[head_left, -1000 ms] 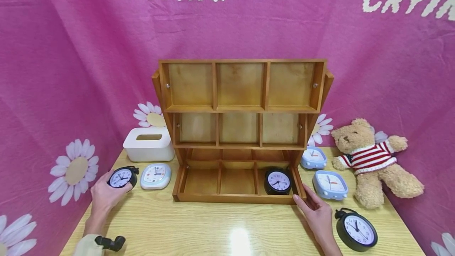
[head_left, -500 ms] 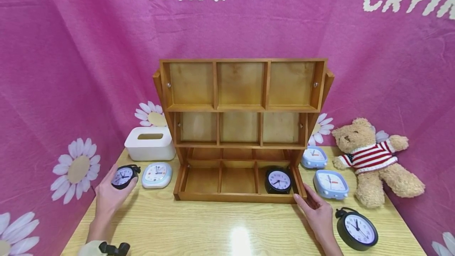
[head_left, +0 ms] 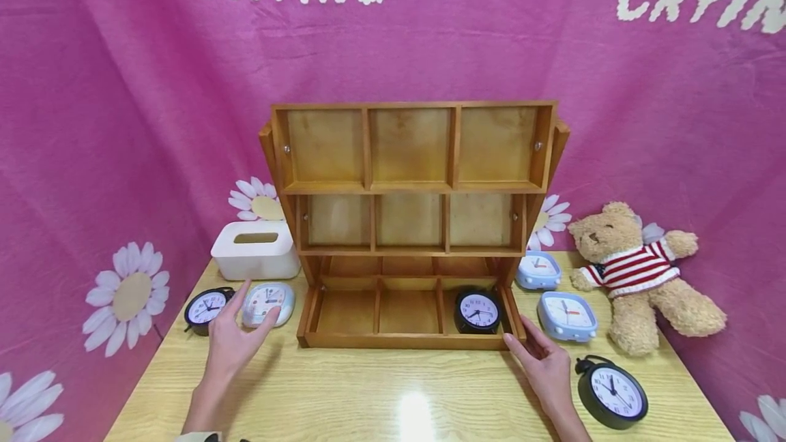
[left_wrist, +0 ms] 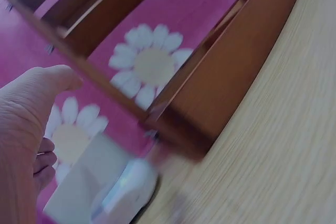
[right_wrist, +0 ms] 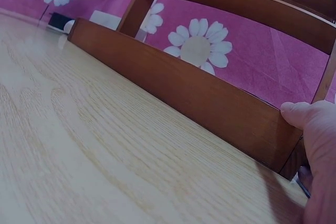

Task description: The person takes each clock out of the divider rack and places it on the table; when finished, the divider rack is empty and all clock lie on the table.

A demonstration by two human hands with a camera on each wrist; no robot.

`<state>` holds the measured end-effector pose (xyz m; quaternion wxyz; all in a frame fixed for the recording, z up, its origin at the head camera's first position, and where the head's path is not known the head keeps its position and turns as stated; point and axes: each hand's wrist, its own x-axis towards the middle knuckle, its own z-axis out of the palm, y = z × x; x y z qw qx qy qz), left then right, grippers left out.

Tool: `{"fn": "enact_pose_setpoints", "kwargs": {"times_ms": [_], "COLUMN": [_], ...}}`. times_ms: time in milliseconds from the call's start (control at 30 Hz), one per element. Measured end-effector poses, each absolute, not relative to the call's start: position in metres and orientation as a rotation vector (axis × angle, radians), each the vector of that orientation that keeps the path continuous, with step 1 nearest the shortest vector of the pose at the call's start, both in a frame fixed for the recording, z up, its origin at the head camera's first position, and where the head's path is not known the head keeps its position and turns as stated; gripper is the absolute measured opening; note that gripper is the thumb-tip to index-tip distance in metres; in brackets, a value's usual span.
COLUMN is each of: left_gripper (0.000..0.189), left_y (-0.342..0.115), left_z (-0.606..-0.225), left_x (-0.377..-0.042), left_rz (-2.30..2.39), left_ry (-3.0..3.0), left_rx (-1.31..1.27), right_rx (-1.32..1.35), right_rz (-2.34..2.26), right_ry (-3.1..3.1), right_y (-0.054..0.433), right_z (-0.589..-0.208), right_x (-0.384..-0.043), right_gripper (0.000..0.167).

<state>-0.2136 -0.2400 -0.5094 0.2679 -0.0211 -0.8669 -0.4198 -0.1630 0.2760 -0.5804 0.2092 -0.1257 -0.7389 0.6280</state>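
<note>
Spread fingers and thumb mark my left hand [head_left: 233, 346], which hovers just in front of a white-and-blue clock [head_left: 273, 294] and partly overlaps it; contact is not visible. To its left a black alarm clock [head_left: 205, 308] stands free on the table. My right hand [head_left: 546, 368] holds the front right corner of a wooden tiered display shelf [head_left: 405, 342], thumb on the front and fingers along the side. In the right wrist view that thumb lies at the shelf's edge [right_wrist: 210, 103]. Another black alarm clock [head_left: 477, 310] sits in the bottom tier's right compartment.
Behind the white-and-blue clock stands a white tissue box [head_left: 258, 261]. Right of the shelf are two blue clocks, a nearer one [head_left: 568, 318] and a farther one [head_left: 537, 270], a teddy bear [head_left: 638, 285] and a black alarm clock [head_left: 613, 393]. A pink curtain [head_left: 417, 39] hangs behind.
My left hand has let go of the black alarm clock, leaving it on the table at the left, and moved right towards the white-and-blue clock. My right hand stays on the shelf corner.
</note>
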Motion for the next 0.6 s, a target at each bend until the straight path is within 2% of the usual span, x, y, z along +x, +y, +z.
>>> {"fn": "enact_pose_setpoints", "kwargs": {"times_ms": [167,600], "left_gripper": [0.077,0.076], "left_y": [-0.210,-0.103], "left_z": [-0.511,-0.517], "left_x": [-0.213,-0.217], "left_rz": [-1.187,-1.298], "left_ry": [-2.363,-2.421], "left_rx": [-0.155,-0.619], "right_rx": [-0.350,-0.325], "right_rz": [1.728,1.680], "right_ry": [-2.067,-2.090], "right_y": [0.276,0.276], "right_z": [-0.581,-0.581], "right_x": [-0.163,-0.162], "right_gripper": [0.054,0.052]}}
